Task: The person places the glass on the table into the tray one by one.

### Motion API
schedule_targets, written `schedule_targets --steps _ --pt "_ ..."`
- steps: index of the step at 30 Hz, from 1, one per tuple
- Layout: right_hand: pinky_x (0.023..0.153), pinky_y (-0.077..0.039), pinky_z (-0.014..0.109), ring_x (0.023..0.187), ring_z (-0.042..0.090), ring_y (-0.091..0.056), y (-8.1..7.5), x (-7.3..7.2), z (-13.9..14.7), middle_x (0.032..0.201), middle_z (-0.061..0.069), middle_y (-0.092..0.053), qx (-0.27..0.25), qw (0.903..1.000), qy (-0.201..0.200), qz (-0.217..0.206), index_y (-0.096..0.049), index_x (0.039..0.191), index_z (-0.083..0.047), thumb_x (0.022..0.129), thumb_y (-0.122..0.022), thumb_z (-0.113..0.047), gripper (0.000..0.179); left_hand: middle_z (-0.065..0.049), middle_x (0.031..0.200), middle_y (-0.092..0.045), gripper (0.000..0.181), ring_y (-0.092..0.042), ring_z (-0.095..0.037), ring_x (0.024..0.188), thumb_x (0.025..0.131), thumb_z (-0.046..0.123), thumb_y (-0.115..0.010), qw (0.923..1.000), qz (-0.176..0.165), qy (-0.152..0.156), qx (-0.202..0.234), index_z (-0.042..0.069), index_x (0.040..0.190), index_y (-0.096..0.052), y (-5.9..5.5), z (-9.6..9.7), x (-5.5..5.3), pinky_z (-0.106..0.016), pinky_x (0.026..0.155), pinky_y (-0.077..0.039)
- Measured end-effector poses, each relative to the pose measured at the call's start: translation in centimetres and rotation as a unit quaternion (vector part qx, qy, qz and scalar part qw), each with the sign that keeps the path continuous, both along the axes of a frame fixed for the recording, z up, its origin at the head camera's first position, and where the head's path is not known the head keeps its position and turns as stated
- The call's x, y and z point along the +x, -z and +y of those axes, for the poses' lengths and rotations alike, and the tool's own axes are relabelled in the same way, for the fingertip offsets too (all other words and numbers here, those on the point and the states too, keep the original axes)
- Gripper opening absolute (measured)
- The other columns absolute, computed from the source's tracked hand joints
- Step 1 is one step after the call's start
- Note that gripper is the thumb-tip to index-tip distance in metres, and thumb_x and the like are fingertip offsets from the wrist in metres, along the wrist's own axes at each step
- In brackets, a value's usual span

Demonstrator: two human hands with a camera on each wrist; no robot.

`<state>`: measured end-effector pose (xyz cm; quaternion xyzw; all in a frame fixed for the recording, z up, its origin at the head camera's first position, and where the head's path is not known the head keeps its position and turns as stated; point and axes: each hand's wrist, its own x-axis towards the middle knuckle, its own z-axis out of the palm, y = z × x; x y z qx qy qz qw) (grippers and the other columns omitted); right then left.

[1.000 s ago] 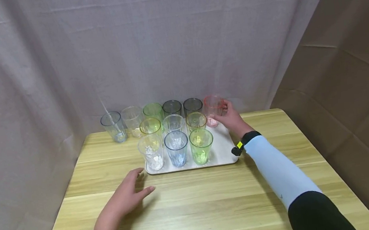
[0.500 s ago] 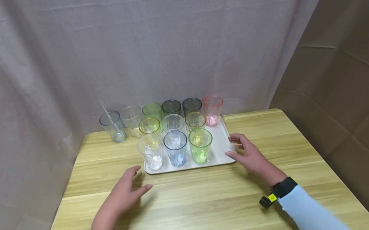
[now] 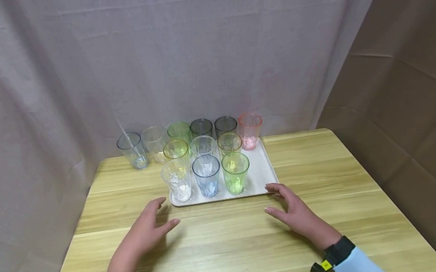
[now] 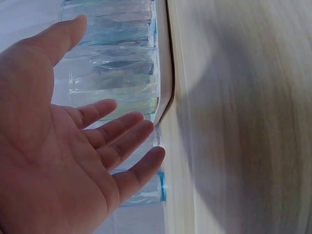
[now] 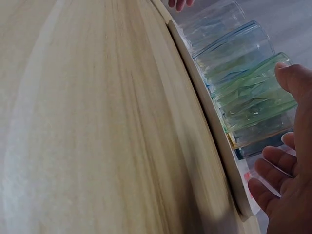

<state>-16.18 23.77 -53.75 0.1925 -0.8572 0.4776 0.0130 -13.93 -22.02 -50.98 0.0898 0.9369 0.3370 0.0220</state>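
Note:
A white tray [image 3: 261, 171] bears several see-through tumblers. Its front row has a clear tumbler [image 3: 177, 181], a blue tumbler [image 3: 207, 176] and a green tumbler [image 3: 236, 173]. At the tray's back right stands a pink tumbler [image 3: 251, 131]. My left hand [image 3: 144, 233] is just off the tray's front left corner, fingers spread and palm turned inward; the left wrist view shows nothing in it. Opposite, my right hand [image 3: 298, 213] is by the front right corner, fingers relaxed, thumb apart and holding nothing.
Left of the tray, at the wooden table's [image 3: 229, 249] back edge, stand a blue-grey tumbler [image 3: 132, 150] with a thin clear stick leaning up from it and another clear tumbler [image 3: 155, 144]. Two dark grey tumblers are in the back row. A grey curtain [image 3: 195, 59] hangs behind.
My right hand has let go of the pink tumbler at the back right and moved down toward the tray's front right corner. My left hand has stayed nearly still.

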Motion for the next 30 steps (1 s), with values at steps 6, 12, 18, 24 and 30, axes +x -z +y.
schedule_targets --steps 6,12,18,24,30 --pt "0.115 -0.040 0.048 0.138 0.023 -0.048 0.1 0.1 -0.2 0.151 0.007 -0.051 0.000 1.0000 0.000 -0.003 -0.046 0.150 -0.008 0.094 -0.077 -0.037 0.070 -0.024 0.152 -0.049 0.083 -0.046 -0.041 0.138 0.095 0.049 -0.073 0.9999 -0.004 -0.001 0.012 0.001 0.155 -0.042 0.2 -0.7 -0.6 -0.060 0.113 -0.039" --pt "0.115 -0.041 0.050 0.138 0.024 -0.048 0.1 0.2 -0.4 0.151 0.008 -0.050 -0.003 1.0000 -0.005 -0.001 -0.047 0.150 -0.009 0.094 -0.077 -0.038 0.070 -0.022 0.138 -0.059 0.053 -0.056 -0.038 0.125 0.100 0.031 -0.070 0.9899 0.051 -0.089 0.097 -0.002 0.139 -0.055 0.2 -3.8 -4.9 -0.058 0.108 -0.045" --pt "0.113 -0.041 0.053 0.135 0.029 -0.050 -0.1 0.4 -0.5 0.149 0.007 -0.051 -0.011 0.9998 -0.007 0.011 -0.048 0.149 -0.007 0.093 -0.078 -0.034 0.069 -0.023 0.137 -0.054 0.061 -0.052 -0.038 0.127 0.100 0.039 -0.067 0.9556 0.120 -0.225 0.148 -0.003 0.141 -0.050 0.0 -7.4 -11.5 -0.053 0.109 -0.044" --pt "0.113 -0.041 0.057 0.134 0.031 -0.051 -0.1 0.8 -0.5 0.150 0.004 -0.050 0.000 1.0000 -0.002 0.005 -0.048 0.149 -0.010 0.093 -0.079 -0.031 0.067 -0.023 0.157 -0.034 0.100 -0.034 -0.036 0.145 0.091 0.057 -0.072 0.9463 0.126 -0.252 0.159 0.004 0.161 -0.024 -0.4 -8.5 -16.4 -0.052 0.119 -0.034" --pt "0.113 -0.041 0.056 0.135 0.031 -0.050 -0.1 1.2 -0.3 0.149 0.002 -0.049 0.001 1.0000 0.003 0.005 -0.049 0.148 -0.012 0.093 -0.079 -0.033 0.066 -0.019 0.161 -0.033 0.110 -0.033 -0.032 0.146 0.086 0.062 -0.075 0.9366 0.128 -0.271 0.181 0.007 0.164 -0.021 -0.4 -8.4 -18.8 -0.046 0.122 -0.031"
